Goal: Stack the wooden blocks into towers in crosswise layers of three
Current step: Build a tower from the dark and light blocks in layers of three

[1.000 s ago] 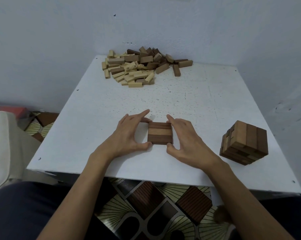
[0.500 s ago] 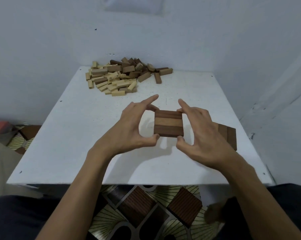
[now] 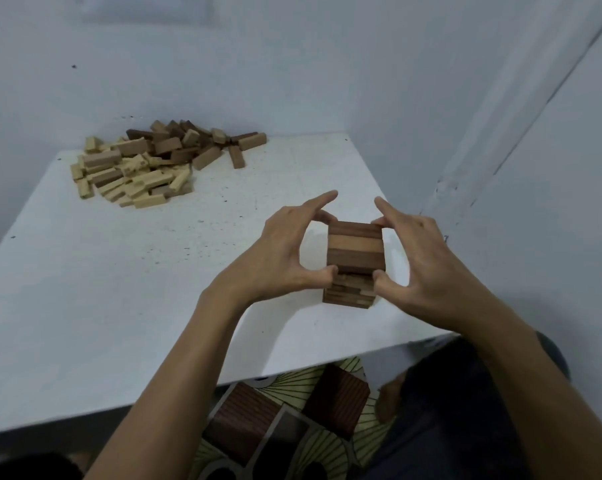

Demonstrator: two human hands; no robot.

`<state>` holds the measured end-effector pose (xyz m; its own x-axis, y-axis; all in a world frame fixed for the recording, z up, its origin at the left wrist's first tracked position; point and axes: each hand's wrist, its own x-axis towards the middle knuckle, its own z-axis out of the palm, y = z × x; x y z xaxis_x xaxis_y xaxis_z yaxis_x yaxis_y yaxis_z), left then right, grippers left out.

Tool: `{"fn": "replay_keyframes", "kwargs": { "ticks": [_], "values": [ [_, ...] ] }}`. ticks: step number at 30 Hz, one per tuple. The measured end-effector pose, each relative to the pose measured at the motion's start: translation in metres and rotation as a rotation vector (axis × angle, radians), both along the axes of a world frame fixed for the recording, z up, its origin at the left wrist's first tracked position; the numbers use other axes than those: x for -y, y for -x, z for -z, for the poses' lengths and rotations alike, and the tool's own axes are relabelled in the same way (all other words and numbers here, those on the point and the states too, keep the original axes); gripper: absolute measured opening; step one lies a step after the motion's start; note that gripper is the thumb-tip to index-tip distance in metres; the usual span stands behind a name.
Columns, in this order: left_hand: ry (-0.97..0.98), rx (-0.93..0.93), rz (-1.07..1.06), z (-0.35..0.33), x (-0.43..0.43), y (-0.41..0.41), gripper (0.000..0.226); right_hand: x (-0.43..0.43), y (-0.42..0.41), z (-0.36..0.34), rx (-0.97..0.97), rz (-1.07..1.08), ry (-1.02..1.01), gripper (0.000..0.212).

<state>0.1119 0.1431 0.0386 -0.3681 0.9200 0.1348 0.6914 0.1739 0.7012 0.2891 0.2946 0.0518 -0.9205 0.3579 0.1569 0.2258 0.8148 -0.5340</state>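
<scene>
Together, the left hand (image 3: 278, 258) and right hand (image 3: 420, 268) grip a brown three-block wooden layer (image 3: 356, 248). Below it the short wooden tower (image 3: 349, 292) is partly hidden by thumbs; whether they touch is unclear.

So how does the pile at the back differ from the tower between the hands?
The pile lies loose and jumbled; the tower is squared in crosswise layers. The pile sits untouched, while the left hand and right hand grip the tower's top layer. Both mix light and dark blocks.
</scene>
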Motion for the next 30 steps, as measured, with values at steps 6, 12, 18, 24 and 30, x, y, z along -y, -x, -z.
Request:
{"fn": "replay_keyframes", "kwargs": {
  "ticks": [6,12,18,24,30],
  "values": [
    [0.026,0.013,0.020,0.001,-0.008,-0.003,0.092,-0.008,-0.005,0.007,-0.008,0.011,0.020,0.087],
    [0.052,-0.001,0.033,0.001,-0.010,-0.004,0.092,-0.011,-0.007,0.013,-0.018,0.015,0.013,0.087],
    [0.053,-0.009,0.027,0.001,-0.008,0.000,0.091,-0.014,-0.005,0.015,-0.011,0.004,0.017,0.087],
    [0.074,0.017,0.030,0.005,-0.007,-0.001,0.091,-0.013,-0.005,0.019,0.005,0.016,0.013,0.087],
    [0.085,0.066,0.047,0.008,-0.009,0.000,0.099,-0.017,-0.006,0.020,0.007,0.001,0.042,0.091]
  ]
}}
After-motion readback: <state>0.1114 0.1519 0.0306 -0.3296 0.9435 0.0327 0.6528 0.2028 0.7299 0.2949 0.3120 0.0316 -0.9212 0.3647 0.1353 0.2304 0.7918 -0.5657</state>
